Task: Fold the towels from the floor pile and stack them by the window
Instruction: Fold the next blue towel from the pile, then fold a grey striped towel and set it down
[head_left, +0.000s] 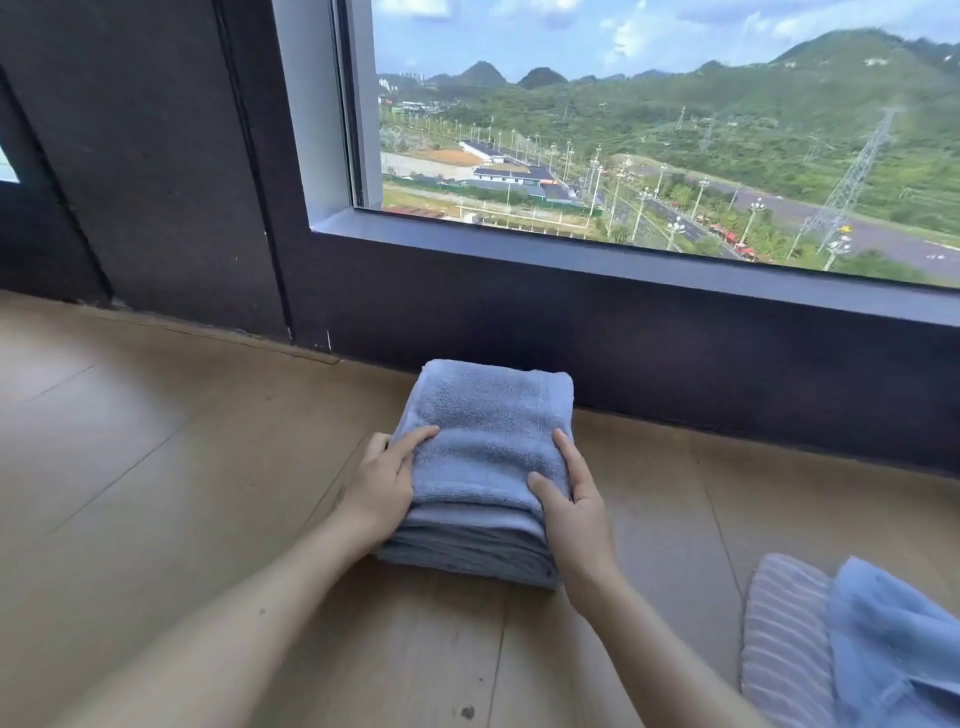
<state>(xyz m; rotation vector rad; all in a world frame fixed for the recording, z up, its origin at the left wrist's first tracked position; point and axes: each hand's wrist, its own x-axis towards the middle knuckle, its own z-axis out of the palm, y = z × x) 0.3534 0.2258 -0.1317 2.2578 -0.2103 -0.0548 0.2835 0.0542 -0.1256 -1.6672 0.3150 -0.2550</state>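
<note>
Head view showed the left grip (387, 483) and right grip (574, 514), fingers straight and released, pressing the sides of the folded towel stack (483, 447) on the floor (156, 493) beneath the window (623, 156), apparently to square it, unfolded towels (883, 649) lying nearby.

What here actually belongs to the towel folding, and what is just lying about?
Part of the job: folded towel stack, left hand and right hand resting on it, loose blue towel, striped grey cloth (probably), window marking the spot.
Just there: wooden floor, dark wall.
</note>
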